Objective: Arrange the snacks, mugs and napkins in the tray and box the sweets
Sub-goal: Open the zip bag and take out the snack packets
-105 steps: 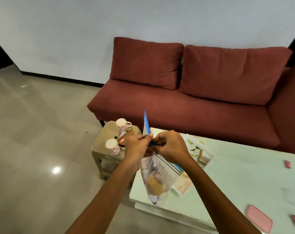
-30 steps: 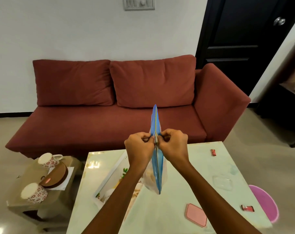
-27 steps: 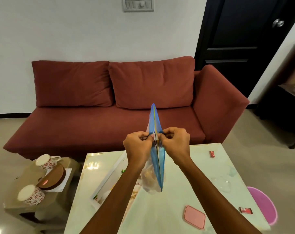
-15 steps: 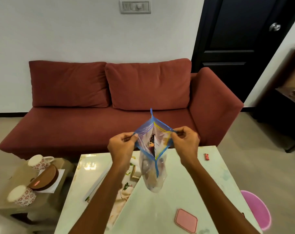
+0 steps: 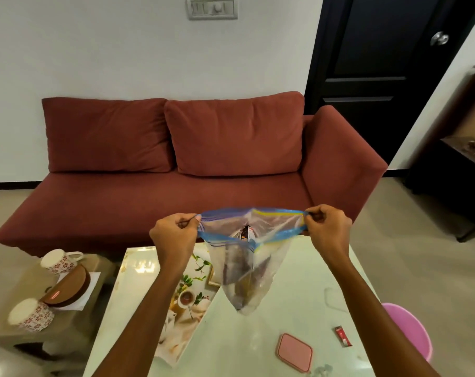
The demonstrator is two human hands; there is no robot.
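A clear zip-top bag (image 5: 244,270) with a blue seal hangs above the middle of a pale green table (image 5: 258,349), its mouth pulled wide between two bare hands. The left hand (image 5: 173,238) pinches one end of the seal between thumb and fingers; the right hand (image 5: 327,229) pinches the other. Dark packets, possibly wrapped snacks, show blurred inside. A floral tray (image 5: 187,303) lies at the table's left edge, a pink lid (image 5: 294,352) and a small red sweet (image 5: 343,336) near its front right corner. On a low stool (image 5: 10,336) to the left stand two patterned mugs (image 5: 58,261) beside a brown container (image 5: 70,287).
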